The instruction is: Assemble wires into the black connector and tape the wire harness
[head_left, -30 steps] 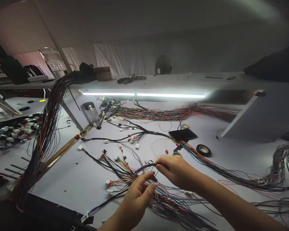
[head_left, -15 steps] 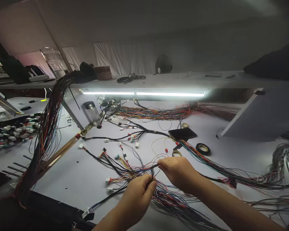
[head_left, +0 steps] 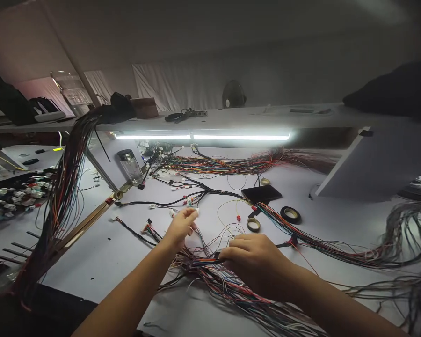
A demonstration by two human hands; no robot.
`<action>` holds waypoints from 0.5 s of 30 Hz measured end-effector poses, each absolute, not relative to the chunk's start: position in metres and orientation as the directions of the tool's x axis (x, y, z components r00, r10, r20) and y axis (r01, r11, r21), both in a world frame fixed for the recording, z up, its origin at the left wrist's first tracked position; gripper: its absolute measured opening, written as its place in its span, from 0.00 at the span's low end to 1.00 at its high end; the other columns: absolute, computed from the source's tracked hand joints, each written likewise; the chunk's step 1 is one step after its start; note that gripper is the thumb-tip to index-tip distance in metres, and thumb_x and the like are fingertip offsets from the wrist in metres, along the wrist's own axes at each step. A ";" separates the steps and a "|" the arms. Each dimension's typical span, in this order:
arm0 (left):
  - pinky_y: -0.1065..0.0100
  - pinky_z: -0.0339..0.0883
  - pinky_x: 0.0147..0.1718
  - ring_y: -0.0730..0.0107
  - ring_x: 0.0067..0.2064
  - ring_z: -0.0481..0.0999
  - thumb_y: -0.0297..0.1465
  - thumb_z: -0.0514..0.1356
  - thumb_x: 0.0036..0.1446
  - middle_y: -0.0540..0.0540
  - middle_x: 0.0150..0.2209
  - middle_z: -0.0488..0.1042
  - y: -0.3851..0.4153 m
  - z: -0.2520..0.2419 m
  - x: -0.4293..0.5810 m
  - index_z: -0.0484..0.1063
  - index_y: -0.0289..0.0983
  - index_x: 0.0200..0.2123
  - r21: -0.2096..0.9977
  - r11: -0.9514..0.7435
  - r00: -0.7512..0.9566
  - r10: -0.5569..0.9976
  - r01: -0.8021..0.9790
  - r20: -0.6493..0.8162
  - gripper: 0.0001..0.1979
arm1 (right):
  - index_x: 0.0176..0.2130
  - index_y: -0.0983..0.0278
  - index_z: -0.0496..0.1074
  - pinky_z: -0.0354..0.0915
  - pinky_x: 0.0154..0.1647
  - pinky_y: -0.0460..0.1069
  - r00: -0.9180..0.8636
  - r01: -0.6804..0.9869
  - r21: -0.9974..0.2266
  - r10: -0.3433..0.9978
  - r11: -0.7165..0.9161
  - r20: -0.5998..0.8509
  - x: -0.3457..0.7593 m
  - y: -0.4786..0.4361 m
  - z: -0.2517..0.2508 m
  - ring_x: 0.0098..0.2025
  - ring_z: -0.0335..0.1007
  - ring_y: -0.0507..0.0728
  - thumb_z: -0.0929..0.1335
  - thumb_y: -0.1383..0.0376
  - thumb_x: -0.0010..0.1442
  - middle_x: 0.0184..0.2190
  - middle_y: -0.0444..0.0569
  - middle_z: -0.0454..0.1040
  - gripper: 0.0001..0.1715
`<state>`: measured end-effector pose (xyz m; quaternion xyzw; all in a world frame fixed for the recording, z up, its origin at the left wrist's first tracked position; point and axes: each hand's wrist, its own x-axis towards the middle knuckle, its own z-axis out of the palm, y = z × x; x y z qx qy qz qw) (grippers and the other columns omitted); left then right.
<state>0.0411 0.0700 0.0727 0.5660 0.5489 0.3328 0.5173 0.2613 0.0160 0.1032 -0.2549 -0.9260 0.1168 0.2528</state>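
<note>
My right hand [head_left: 254,262] is closed around the bundle of coloured wires [head_left: 203,260], near a short black piece beside its fingertips. Beyond the knuckles the same wires fan out toward the lower right. Farther forward and to the left, my left hand [head_left: 182,227] has its fingertips pinched at a small white connector [head_left: 196,211]; its palm hides part of the wires below. Just behind that hand lies a black-wrapped harness branch [head_left: 217,191] with several connectors on its ends.
Black tape [head_left: 290,215] and a tan tape roll [head_left: 253,224] lie right of the hands, near a dark phone-like slab [head_left: 261,193]. A glass jar [head_left: 130,167] stands by the shelf support. A thick wire bundle [head_left: 68,168] hangs at left. Overhead runs a lit shelf [head_left: 210,122].
My left hand has left the wires beside my right hand and reached forward and left to the white connector. My right hand has shifted slightly down and left, still on the bundle. The view has turned slightly.
</note>
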 end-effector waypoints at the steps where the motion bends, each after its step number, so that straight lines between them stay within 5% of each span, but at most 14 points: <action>1: 0.73 0.56 0.24 0.75 0.25 0.63 0.52 0.52 0.57 0.49 0.28 0.69 0.065 0.076 0.038 0.73 0.34 0.37 0.957 0.114 0.148 0.976 0.269 -0.158 0.25 | 0.40 0.61 0.71 0.56 0.31 0.48 -0.719 0.437 -0.380 0.570 0.815 0.397 0.263 0.020 0.101 0.29 0.66 0.53 0.61 0.65 0.67 0.29 0.45 0.75 0.09; 6: 0.70 0.60 0.32 0.69 0.32 0.68 0.45 0.55 0.59 0.49 0.27 0.72 0.031 0.100 0.035 0.76 0.36 0.34 0.903 -0.026 0.488 0.848 0.429 -0.208 0.19 | 0.42 0.61 0.70 0.58 0.47 0.55 -0.533 0.571 -0.357 0.665 0.739 0.524 0.269 0.034 0.091 0.44 0.68 0.60 0.64 0.67 0.64 0.40 0.51 0.76 0.07; 9: 0.71 0.56 0.27 0.73 0.26 0.62 0.44 0.55 0.59 0.53 0.23 0.66 0.023 0.098 0.041 0.74 0.36 0.41 0.910 0.076 0.452 0.849 0.407 -0.273 0.18 | 0.36 0.61 0.71 0.58 0.45 0.56 -0.524 0.617 -0.332 0.687 0.714 0.503 0.266 0.021 0.082 0.41 0.69 0.61 0.62 0.69 0.63 0.35 0.51 0.76 0.09; 12: 0.72 0.54 0.25 0.75 0.25 0.60 0.45 0.56 0.58 0.54 0.23 0.63 0.023 0.093 0.043 0.72 0.35 0.38 0.935 0.176 0.435 0.848 0.308 -0.303 0.18 | 0.45 0.63 0.70 0.63 0.38 0.53 -0.461 0.605 -0.617 0.853 0.504 0.245 0.256 0.006 0.069 0.33 0.71 0.58 0.64 0.66 0.62 0.38 0.52 0.76 0.11; 15: 0.72 0.54 0.25 0.75 0.24 0.60 0.44 0.56 0.59 0.54 0.23 0.64 0.024 0.095 0.044 0.68 0.35 0.34 0.937 0.213 0.503 0.799 0.278 -0.331 0.17 | 0.60 0.63 0.58 0.66 0.38 0.52 -0.374 0.402 -0.903 0.927 0.153 -0.009 0.243 0.003 0.057 0.37 0.74 0.58 0.68 0.59 0.58 0.45 0.54 0.73 0.33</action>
